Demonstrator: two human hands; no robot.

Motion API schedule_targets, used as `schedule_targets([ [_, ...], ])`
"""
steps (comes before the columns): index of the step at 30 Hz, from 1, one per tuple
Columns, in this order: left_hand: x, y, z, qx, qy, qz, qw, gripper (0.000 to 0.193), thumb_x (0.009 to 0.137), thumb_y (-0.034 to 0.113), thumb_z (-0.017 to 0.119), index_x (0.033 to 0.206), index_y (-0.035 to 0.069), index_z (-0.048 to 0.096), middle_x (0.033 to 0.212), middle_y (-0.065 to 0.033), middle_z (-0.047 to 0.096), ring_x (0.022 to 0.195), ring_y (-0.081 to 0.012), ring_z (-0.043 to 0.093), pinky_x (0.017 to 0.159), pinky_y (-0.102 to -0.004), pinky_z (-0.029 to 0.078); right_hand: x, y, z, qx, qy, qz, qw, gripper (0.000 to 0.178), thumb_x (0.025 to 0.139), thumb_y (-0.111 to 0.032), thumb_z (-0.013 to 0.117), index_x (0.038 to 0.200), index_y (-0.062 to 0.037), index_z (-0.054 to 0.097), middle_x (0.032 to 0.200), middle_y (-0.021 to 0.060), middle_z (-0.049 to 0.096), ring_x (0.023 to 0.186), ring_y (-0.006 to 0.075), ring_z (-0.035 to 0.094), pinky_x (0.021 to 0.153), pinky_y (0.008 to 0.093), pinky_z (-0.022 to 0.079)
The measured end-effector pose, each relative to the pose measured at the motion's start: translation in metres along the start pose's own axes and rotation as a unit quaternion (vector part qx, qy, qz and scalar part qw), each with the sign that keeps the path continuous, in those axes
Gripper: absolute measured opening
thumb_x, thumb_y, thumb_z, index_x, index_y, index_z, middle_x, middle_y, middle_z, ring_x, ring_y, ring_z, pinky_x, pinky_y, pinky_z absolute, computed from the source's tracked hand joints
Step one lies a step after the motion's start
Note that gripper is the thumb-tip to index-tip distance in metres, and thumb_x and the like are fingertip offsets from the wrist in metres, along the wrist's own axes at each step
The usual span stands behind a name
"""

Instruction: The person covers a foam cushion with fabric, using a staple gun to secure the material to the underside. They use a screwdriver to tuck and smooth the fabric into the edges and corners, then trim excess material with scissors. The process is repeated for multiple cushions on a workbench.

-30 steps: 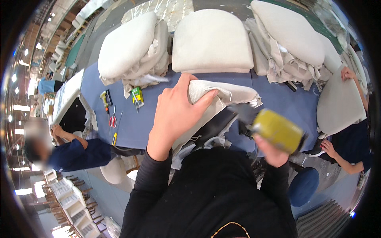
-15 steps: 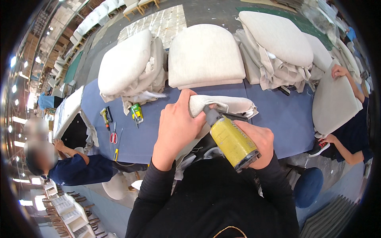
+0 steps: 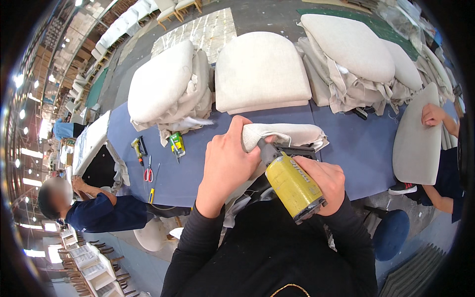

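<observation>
My left hand (image 3: 228, 157) is closed on the left end of a cream fabric-covered chair cushion (image 3: 297, 132), pinching the cloth where it folds over the edge. In my right hand (image 3: 324, 180) is a yellow and black staple gun (image 3: 292, 187), its dark nose against or very close to the folded cloth beside my left thumb. The gun hides part of the cushion, and my right fingers are partly covered by its body. Directly beyond my hands lies a cream seat cushion (image 3: 263, 73) on the blue-covered table (image 3: 208, 173).
Stacks of covered cushions stand at left (image 3: 161, 84) and right (image 3: 349, 47). Red-handled scissors (image 3: 148, 174), another staple gun (image 3: 138, 147), a yellow-handled screwdriver (image 3: 152, 194) and a green box (image 3: 176, 144) lie at left. A co-worker (image 3: 106, 208) works at left; another person's hand (image 3: 433, 115) holds a cushion at right.
My hands, the cushion and the staple gun keep nearly the same pose. The whole view has shifted slightly. At right, the other person's cushion has turned more upright.
</observation>
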State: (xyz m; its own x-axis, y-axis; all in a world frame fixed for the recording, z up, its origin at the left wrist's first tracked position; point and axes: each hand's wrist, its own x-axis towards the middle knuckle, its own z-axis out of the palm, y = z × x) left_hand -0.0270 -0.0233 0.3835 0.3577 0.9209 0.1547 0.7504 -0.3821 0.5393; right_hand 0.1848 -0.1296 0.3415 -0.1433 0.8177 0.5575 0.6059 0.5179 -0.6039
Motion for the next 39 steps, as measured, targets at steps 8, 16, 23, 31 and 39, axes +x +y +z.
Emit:
schedule_targets([
  [8,0.002,-0.002,0.001,0.012,0.008,0.03,0.999,0.034,0.084,0.011,0.069,0.116,0.004,0.061,0.087,-0.0221,0.077,0.08,-0.0449,0.074,0.075,-0.0513,0.058,0.004,-0.001,-0.007,-0.004,-0.022,0.005,1.0,0.057,0.078,-0.013,0.086,0.128,0.004,0.065,0.104,0.0191,0.078,0.085,0.0339,0.078,0.074,0.039,0.062],
  [16,-0.005,-0.003,-0.002,-0.022,-0.018,-0.008,1.0,0.038,0.079,-0.001,0.066,0.116,0.007,0.062,0.098,-0.0203,0.077,0.093,-0.0463,0.072,0.084,-0.0515,0.055,0.008,-0.007,-0.01,0.025,-0.052,0.038,0.998,0.059,0.079,-0.013,0.086,0.132,-0.0009,0.064,0.109,0.0202,0.077,0.088,0.0361,0.078,0.075,0.0404,0.061],
  [23,-0.007,-0.001,-0.001,-0.01,-0.009,-0.003,1.0,0.037,0.08,-0.001,0.065,0.116,0.007,0.062,0.099,-0.0192,0.077,0.092,-0.0454,0.072,0.082,-0.0503,0.054,0.0,0.003,-0.006,0.002,-0.06,0.022,0.998,0.056,0.081,-0.015,0.084,0.131,-0.0013,0.064,0.108,0.0202,0.077,0.089,0.037,0.077,0.075,0.0416,0.061],
  [31,-0.015,-0.003,-0.004,-0.045,0.003,-0.007,0.999,0.047,0.082,0.034,0.087,0.114,0.006,0.067,0.092,-0.0166,0.078,0.09,-0.0392,0.076,0.081,-0.0425,0.058,-0.063,0.032,-0.004,0.044,0.054,0.172,0.983,0.038,0.083,-0.011,0.087,0.117,0.0003,0.075,0.103,0.0122,0.08,0.085,0.0252,0.079,0.079,0.0332,0.06],
  [39,-0.066,-0.027,-0.021,-0.108,0.037,0.046,0.992,0.061,0.075,0.042,0.094,0.116,0.005,0.067,0.099,-0.0135,0.078,0.09,-0.0372,0.078,0.08,-0.0426,0.06,-0.298,0.228,0.026,-0.134,0.062,0.5,0.853,0.07,0.083,-0.012,0.082,0.148,0.0002,0.06,0.121,0.0239,0.076,0.109,0.0381,0.075,0.096,0.0425,0.057],
])
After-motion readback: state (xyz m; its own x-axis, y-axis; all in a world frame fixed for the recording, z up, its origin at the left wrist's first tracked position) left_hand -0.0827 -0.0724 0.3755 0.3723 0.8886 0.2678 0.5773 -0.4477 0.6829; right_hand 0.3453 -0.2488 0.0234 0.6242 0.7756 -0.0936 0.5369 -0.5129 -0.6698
